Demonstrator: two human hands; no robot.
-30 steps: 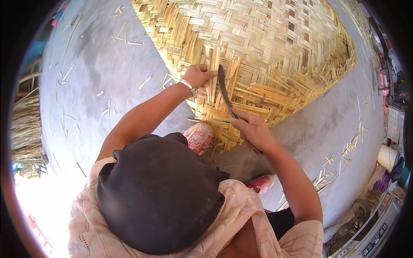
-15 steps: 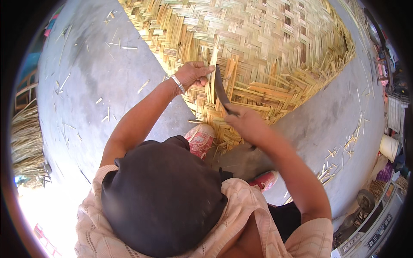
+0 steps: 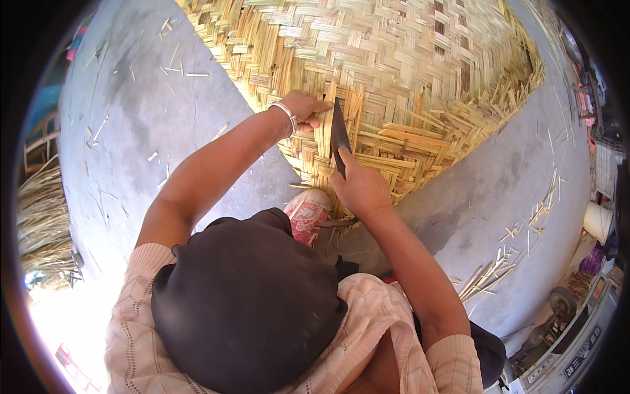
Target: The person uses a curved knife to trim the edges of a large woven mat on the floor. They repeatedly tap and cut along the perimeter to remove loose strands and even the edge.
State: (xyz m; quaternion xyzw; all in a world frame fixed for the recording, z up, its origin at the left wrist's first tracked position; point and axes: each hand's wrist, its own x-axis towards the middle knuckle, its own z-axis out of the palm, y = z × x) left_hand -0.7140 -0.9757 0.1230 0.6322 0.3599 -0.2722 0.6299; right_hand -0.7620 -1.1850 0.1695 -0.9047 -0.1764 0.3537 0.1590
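Observation:
A large woven mat of pale split strips (image 3: 394,59), probably bamboo or cane, lies in front of me with one corner toward my feet. My left hand (image 3: 305,110) is at its left near edge, fingers bent and closed on a raised strip (image 3: 326,134). My right hand (image 3: 361,187) grips a dark-bladed knife (image 3: 339,131). The blade points away from me along that strip, its tip close to my left fingertips. Loose strip ends (image 3: 354,105) stick up just right of the blade. A curved dark piece (image 3: 338,224) shows below my right hand; I cannot tell if it belongs to the knife.
Strip offcuts (image 3: 489,276) are scattered over the grey floor (image 3: 151,118) on both sides. My patterned shoe (image 3: 306,213) is by the mat's near corner. A bundle of long dry stalks (image 3: 42,217) stands far left. A pale bucket (image 3: 597,222) and a vehicle (image 3: 571,348) are at right.
My right hand has moved left and slightly down, bringing the blade more upright beside the strip. My left hand has shifted a little to the right, still at the strip.

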